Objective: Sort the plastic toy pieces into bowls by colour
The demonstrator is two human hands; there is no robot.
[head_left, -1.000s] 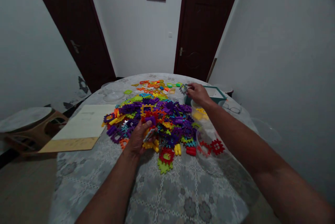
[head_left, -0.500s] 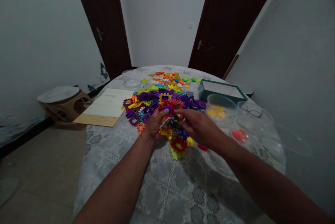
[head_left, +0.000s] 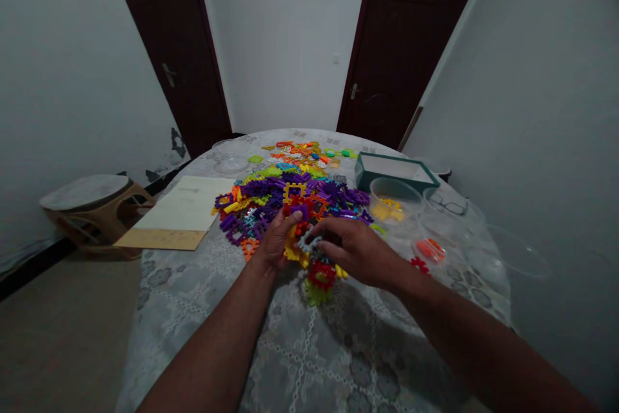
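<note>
In the head view, my left hand (head_left: 279, 242) is closed around several toothed plastic building blocks, with its thumb on a purple block (head_left: 297, 211). Red, orange and yellow blocks show about that thumb. My right hand (head_left: 355, 249) is bent close beside it, thumb and forefinger closed on a pale grey toothed block (head_left: 309, 243). Whether this grey block also touches the left fingers is hard to see. Behind both hands spreads a large pile of mostly purple blocks (head_left: 261, 207). A red toothed block (head_left: 322, 276) and a lime-green one (head_left: 316, 296) lie just below the hands.
On the right stand a dark green box (head_left: 367, 176), a clear tub (head_left: 397, 189) with yellow pieces, and eyeglasses (head_left: 452, 207). Clear lids lie near orange-red pieces (head_left: 429, 249). Pale cardboard (head_left: 176, 213) overhangs the left table edge. Orange pieces (head_left: 300, 152) lie at the back.
My right hand has come back from beside the green box to my left hand, and its fingers have closed on the grey block there. A grey block now lies near the box. The view has shifted.
</note>
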